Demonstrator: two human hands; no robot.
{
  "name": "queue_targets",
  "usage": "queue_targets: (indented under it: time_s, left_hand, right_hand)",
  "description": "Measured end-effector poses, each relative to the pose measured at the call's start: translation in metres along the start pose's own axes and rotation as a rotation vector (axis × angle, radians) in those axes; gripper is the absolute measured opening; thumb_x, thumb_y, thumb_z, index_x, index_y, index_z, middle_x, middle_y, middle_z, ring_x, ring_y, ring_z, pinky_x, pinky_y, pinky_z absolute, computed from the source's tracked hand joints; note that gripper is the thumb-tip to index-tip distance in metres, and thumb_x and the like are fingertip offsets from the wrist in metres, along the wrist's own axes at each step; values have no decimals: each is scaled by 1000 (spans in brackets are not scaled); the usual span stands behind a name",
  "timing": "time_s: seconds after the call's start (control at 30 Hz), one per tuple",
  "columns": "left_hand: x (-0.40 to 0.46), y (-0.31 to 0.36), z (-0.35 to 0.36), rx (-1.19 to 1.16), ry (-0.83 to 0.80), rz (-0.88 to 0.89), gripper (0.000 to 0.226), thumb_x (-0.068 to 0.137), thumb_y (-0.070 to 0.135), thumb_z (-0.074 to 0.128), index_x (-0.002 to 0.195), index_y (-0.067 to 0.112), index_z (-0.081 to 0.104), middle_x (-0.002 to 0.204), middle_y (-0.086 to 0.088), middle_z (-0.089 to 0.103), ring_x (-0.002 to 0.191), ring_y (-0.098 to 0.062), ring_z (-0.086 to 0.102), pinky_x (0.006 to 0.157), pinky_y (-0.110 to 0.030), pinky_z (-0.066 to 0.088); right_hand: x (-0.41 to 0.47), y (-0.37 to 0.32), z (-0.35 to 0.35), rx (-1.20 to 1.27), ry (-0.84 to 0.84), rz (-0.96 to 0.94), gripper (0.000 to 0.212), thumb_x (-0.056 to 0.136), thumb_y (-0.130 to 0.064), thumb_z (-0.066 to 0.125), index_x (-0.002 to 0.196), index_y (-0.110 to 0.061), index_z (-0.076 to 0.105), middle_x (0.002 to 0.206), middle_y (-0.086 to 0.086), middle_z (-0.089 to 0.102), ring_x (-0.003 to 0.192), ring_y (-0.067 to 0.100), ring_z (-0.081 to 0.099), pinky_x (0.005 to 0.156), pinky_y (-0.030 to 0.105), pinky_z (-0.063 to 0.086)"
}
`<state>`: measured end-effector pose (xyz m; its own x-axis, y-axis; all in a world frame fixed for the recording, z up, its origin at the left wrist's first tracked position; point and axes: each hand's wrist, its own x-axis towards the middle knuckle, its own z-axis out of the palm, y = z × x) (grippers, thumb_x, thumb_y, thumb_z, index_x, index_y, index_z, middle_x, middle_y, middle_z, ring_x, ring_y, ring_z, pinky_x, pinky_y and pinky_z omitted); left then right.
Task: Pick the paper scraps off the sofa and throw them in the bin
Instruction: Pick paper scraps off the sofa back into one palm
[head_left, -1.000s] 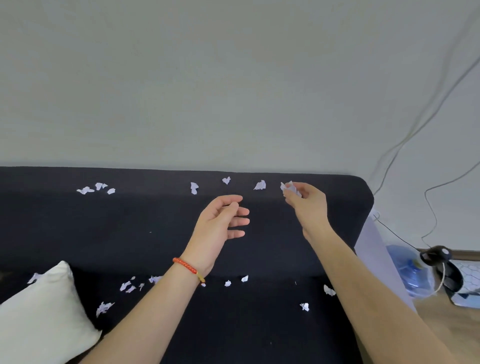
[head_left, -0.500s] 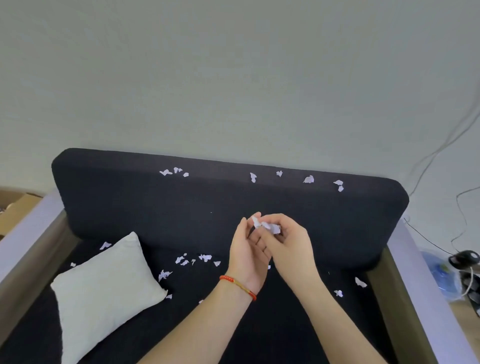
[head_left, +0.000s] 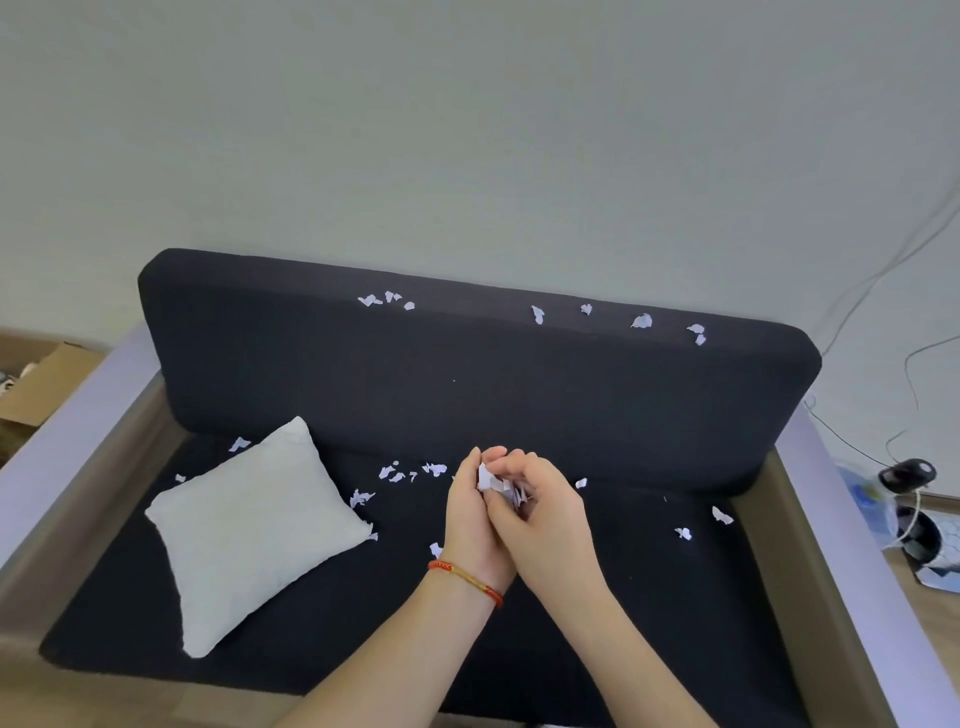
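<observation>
A black sofa (head_left: 467, 374) fills the view. My left hand (head_left: 470, 514), with a red bracelet on the wrist, and my right hand (head_left: 550, 512) are pressed together over the seat, and both curl round a small bunch of white paper scraps (head_left: 493, 480). Several more scraps lie along the backrest top (head_left: 641, 321), others on the seat (head_left: 410, 472) left of my hands, and two near the right armrest (head_left: 722, 515). No bin is in view.
A white cushion (head_left: 249, 530) lies on the left of the seat. Pale armrests (head_left: 852, 561) flank the sofa. A cardboard box (head_left: 47, 379) sits at the far left. Cables, a blue water bottle (head_left: 862, 493) and a black device are on the floor at the right.
My right hand came down from the backrest top with scraps and joined my left hand over the seat. The view pulled back and shows the whole sofa.
</observation>
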<state>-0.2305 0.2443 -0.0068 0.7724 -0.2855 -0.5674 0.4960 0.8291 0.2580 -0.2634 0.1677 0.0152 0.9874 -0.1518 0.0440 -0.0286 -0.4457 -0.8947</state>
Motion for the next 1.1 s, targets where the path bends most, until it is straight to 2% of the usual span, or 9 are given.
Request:
queue_targets:
  time_s: [0.17, 0.27, 0.37, 0.47, 0.57, 0.7, 0.9, 1.0, 1.1]
  left_hand:
    - [-11, -4, -11, -3, -41, -41, 29, 99, 40, 57, 84, 17, 66, 83, 0, 64, 80, -19, 69, 78, -36, 57]
    - [-11, -11, -14, -11, -46, -57, 26, 96, 39, 61, 87, 15, 66, 87, -3, 65, 85, -22, 69, 81, -38, 57]
    - [-7, -22, -9, -20, -63, -32, 30, 98, 35, 58, 83, 12, 70, 87, -7, 71, 92, -26, 73, 82, -41, 60]
    - [2, -34, 2, -44, -18, -23, 20, 97, 32, 60, 93, 14, 67, 91, -6, 71, 93, -27, 73, 86, -42, 60]
    - [21, -55, 25, -49, 24, -17, 20, 97, 31, 61, 90, 14, 69, 93, -7, 73, 94, -29, 73, 97, -45, 57]
    - [50, -89, 61, -45, 38, -51, 24, 99, 30, 61, 92, 11, 73, 98, -9, 78, 82, -29, 78, 65, -38, 62]
    - [103, -135, 119, -59, 111, -56, 29, 98, 33, 65, 112, 9, 75, 105, -11, 80, 89, -30, 80, 72, -41, 65]
    - [130, -153, 143, -85, 123, -66, 26, 97, 31, 67, 102, 8, 78, 100, -11, 79, 86, -29, 79, 69, -40, 65]
    - [152, -165, 163, -92, 128, -67, 31, 98, 30, 66, 84, 8, 83, 96, -8, 78, 79, -27, 78, 65, -37, 65]
  right_hand:
    - [-17, 0, 0, -14, 3, -39, 36, 93, -8, 70, 106, -42, 68, 115, -22, 69, 118, 0, 65, 97, 15, 54]
    - [-21, 3, -11, 15, 21, -83, 37, 93, -10, 69, 109, -42, 69, 113, -22, 70, 113, 1, 67, 90, 12, 54]
    - [-13, 10, -31, 99, 0, -48, 39, 95, -6, 65, 102, -44, 72, 109, -18, 73, 105, 8, 73, 83, 24, 62]
    - [1, 16, -51, 106, 2, -27, 47, 96, -4, 59, 95, -49, 72, 101, -18, 75, 98, 3, 75, 75, 15, 60]
    - [24, 31, -83, 158, 0, -2, 39, 97, -7, 61, 98, -43, 75, 101, -17, 76, 97, 2, 75, 72, 14, 60]
    - [75, 58, -140, 164, 35, -11, 33, 101, -12, 63, 99, -41, 77, 101, -21, 77, 96, -2, 74, 75, 9, 56]
    - [187, 118, -231, 121, 116, 19, 24, 101, -21, 63, 106, -40, 76, 104, -31, 75, 101, -10, 70, 78, 3, 51]
    - [246, 154, -269, 69, 113, 66, 22, 100, -24, 62, 107, -43, 72, 103, -29, 73, 99, -16, 66, 71, -1, 48]
    - [302, 192, -297, 28, 75, 135, 21, 100, -28, 62, 111, -44, 68, 102, -26, 71, 96, -16, 65, 64, 4, 47]
